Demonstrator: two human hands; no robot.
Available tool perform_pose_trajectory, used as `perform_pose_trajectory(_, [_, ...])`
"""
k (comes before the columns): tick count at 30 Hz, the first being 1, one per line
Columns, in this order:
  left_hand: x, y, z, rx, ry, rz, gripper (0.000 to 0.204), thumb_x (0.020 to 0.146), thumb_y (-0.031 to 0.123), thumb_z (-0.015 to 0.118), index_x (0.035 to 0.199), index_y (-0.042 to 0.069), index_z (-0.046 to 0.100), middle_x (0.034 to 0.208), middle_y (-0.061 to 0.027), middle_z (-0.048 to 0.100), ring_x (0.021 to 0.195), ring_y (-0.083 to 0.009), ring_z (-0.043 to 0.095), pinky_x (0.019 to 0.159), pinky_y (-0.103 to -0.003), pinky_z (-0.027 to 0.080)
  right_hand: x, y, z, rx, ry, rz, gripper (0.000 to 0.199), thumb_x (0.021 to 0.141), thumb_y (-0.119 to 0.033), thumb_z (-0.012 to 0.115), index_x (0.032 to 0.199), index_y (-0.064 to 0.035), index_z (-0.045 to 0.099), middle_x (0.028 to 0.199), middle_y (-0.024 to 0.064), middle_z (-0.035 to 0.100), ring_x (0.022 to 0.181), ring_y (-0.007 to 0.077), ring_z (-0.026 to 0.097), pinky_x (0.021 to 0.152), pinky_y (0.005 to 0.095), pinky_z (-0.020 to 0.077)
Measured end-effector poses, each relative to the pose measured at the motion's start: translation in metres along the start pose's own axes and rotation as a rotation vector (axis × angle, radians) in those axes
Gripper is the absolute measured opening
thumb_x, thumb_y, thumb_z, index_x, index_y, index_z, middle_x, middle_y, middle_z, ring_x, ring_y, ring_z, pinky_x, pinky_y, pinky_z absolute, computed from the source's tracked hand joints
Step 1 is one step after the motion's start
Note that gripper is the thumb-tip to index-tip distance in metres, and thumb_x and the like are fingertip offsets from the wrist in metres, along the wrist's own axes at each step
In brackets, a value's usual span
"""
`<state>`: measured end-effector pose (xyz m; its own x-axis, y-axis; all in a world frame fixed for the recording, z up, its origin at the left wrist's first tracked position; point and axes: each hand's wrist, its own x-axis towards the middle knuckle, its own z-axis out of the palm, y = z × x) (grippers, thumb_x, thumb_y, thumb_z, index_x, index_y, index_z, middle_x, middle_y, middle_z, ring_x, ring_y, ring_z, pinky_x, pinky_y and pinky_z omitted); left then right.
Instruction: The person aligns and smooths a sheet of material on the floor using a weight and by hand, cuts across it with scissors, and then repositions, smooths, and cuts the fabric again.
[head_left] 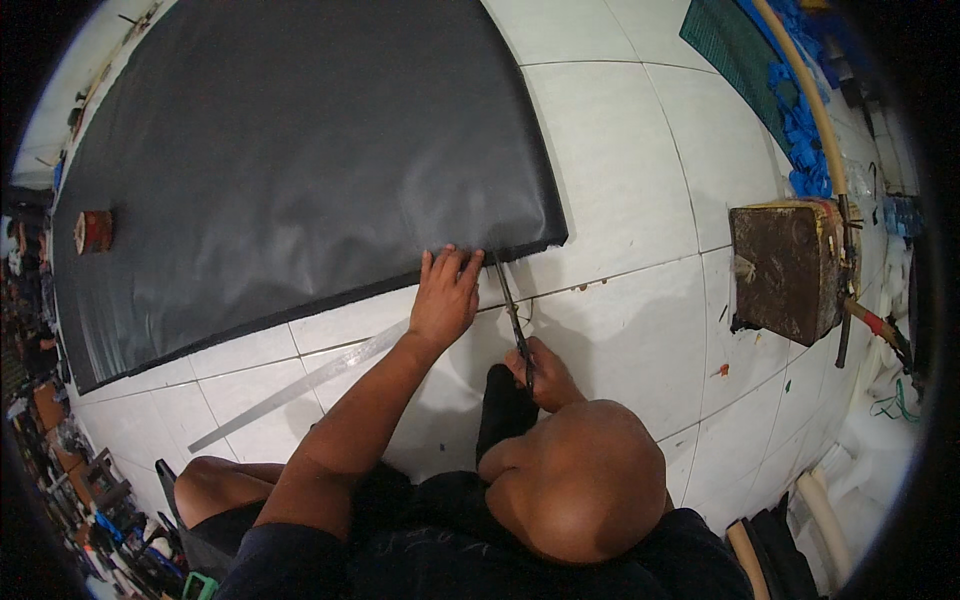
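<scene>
A large sheet of black, leather-like material (310,150) lies on the floor, its near edge running toward the right corner. Across that edge, close to the corner, my left hand (447,298) rests with its fingers stretched out on the sheet. My right hand (553,377) grips a pair of dark scissors (514,315) by the handles. Their blades point away from me and meet the sheet's edge just right of my left fingers. Whether the blades have the material between them I cannot make out. My knee partly hides my right forearm.
A long metal ruler (290,390) lies on the white tiles (640,340), partly under my left arm. A brownish roll (94,231) stands on the sheet's left side. To the right sits a worn brown block (785,270). Clutter (100,500) fills the left rim.
</scene>
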<state>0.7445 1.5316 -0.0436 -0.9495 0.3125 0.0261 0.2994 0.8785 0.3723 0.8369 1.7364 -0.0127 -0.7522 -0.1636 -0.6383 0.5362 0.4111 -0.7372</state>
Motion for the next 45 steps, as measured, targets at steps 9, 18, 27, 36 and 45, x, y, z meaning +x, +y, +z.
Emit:
perform_pose_trajectory(9, [-0.001,-0.004,-0.005,-0.022,-0.067,0.044,0.057,0.085,0.009,0.059,0.141,0.009,0.048,0.131,-0.0165,0.051,0.133,-0.0359,0.042,0.113,-0.059,0.028,0.016,0.001,0.01,0.07,-0.001,0.036,0.048,0.091,-0.049,0.065,0.092,-0.0014,0.057,0.08,0.0151,0.062,0.077,0.0293,0.06,0.074,0.0397,0.047])
perform_pose_trajectory(18, [0.0,-0.003,-0.003,-0.024,-0.08,0.039,0.062,0.08,0.009,0.064,0.141,0.008,0.048,0.132,-0.0195,0.048,0.133,-0.0395,0.04,0.113,-0.061,0.027,0.026,0.021,0.024,0.0,0.105,-0.098,0.036,0.096,-0.036,0.064,0.08,-0.0053,0.053,0.062,-0.0001,0.051,0.055,0.0108,0.05,0.052,0.0284,0.0408])
perform_pose_trajectory(27, [-0.002,-0.003,-0.001,0.029,-0.178,0.053,0.064,0.083,0.013,0.06,0.145,0.006,0.042,0.137,-0.0197,0.046,0.136,-0.0404,0.036,0.114,-0.061,0.025,0.048,0.002,0.02,-0.001,0.118,-0.105,0.041,0.096,-0.041,0.063,0.084,-0.0026,0.056,0.066,0.0051,0.057,0.06,0.0156,0.055,0.057,0.0326,0.045])
perform_pose_trajectory(36, [-0.003,-0.005,-0.002,0.066,-0.185,0.088,0.067,0.084,0.017,0.062,0.146,0.004,0.039,0.138,-0.0213,0.044,0.136,-0.0415,0.036,0.113,-0.063,0.024,0.065,-0.009,0.022,-0.156,0.233,-0.167,0.052,0.092,-0.05,0.064,0.081,0.0003,0.061,0.067,0.0096,0.06,0.067,0.0242,0.06,0.064,0.04,0.0464])
perform_pose_trajectory(45, [-0.004,0.003,-0.003,0.125,-0.246,0.025,0.063,0.089,0.019,0.056,0.148,0.005,0.037,0.139,-0.0179,0.044,0.137,-0.0371,0.035,0.116,-0.053,0.023,0.091,0.017,0.031,-0.059,0.26,-0.23,0.048,0.094,-0.047,0.063,0.073,-0.0037,0.056,0.058,0.0039,0.055,0.052,0.0159,0.054,0.052,0.0321,0.0426])
